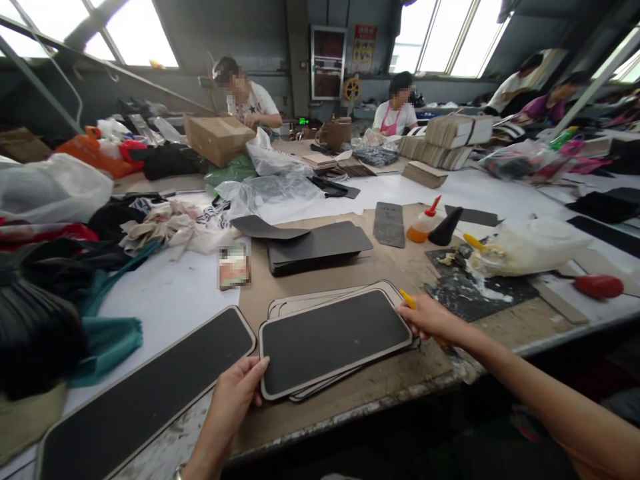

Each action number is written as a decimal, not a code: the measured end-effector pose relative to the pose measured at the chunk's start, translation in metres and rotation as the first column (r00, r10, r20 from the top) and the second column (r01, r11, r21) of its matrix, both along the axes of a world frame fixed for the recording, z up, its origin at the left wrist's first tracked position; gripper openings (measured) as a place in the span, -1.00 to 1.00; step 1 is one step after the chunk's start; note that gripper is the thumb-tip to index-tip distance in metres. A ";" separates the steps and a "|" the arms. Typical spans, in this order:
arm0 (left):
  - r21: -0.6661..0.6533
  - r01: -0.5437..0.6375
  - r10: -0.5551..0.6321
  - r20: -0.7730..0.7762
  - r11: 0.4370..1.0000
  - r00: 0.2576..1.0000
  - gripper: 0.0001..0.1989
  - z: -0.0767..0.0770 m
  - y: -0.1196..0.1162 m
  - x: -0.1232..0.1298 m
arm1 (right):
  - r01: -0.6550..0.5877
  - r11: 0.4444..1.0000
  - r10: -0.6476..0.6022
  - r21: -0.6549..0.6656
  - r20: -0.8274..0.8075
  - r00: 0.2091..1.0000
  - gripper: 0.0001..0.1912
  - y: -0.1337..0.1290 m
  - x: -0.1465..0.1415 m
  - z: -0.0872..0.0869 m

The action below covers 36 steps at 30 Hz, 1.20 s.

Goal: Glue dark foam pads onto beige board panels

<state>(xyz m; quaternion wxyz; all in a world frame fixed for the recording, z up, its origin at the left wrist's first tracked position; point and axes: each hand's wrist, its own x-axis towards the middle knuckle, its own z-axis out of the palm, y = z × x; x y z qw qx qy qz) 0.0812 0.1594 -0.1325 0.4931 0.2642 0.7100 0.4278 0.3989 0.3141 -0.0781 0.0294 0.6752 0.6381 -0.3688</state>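
Dark panel (335, 343) | left hand (236, 387) pinching left edge | right hand (426, 316) grasping yellow tool (407, 299)

Bright daylight fills the slanted windows (450, 37) along a dark grey wall (235, 33). A red poster (365, 48) hangs beside a pale-framed cabinet (328, 63).

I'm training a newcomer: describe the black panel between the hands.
On the worktable, find the brown cardboard. Over a stack there is the pale-bordered black panel, between left hand and right hand. It looks shorter than the neighbouring panel leftward.
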 end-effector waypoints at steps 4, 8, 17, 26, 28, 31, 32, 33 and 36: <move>-0.025 -0.011 0.012 0.023 1.000 1.000 -0.48 0.004 -0.001 0.001 | 0.045 0.998 -0.052 -0.040 -0.185 0.981 -0.71 0.000 0.004 -0.004; -0.038 -0.028 0.029 0.026 0.999 0.999 -0.49 0.010 -0.001 0.004 | 0.041 0.999 -0.045 -0.024 -0.258 0.965 -0.70 -0.001 0.006 -0.009; -0.024 -0.024 0.024 0.022 0.999 0.999 -0.47 0.004 0.000 0.002 | -0.052 0.992 0.063 0.116 -0.088 0.994 -0.73 0.005 0.005 -0.013; -0.023 -0.019 0.021 0.112 1.000 0.993 -0.47 0.013 0.000 0.002 | -0.093 0.988 0.102 0.121 -0.073 0.992 -0.73 0.005 0.006 -0.016; -0.001 -0.017 0.017 0.142 1.000 0.990 -0.49 0.015 0.000 0.001 | -0.088 0.989 0.103 0.115 -0.131 0.986 -0.70 0.005 0.009 -0.021; 0.025 -0.033 0.029 0.149 0.999 0.988 -0.52 0.015 0.002 -0.001 | -0.088 0.992 0.104 0.087 -0.191 0.976 -0.63 0.007 0.014 -0.030; 0.032 -0.042 0.037 0.147 0.999 0.989 -0.54 0.014 0.004 -0.001 | -0.089 0.993 0.102 0.075 -0.190 0.977 -0.61 0.008 0.015 -0.032; 0.041 -0.048 0.041 0.145 0.998 0.989 -0.55 0.014 0.005 -0.001 | -0.087 0.994 0.098 0.068 -0.183 0.978 -0.60 0.009 0.016 -0.034; 0.073 -0.064 0.054 0.138 0.995 0.989 -0.61 0.012 0.007 0.000 | -0.103 0.992 0.114 0.079 -0.151 0.982 -0.57 0.011 0.018 -0.039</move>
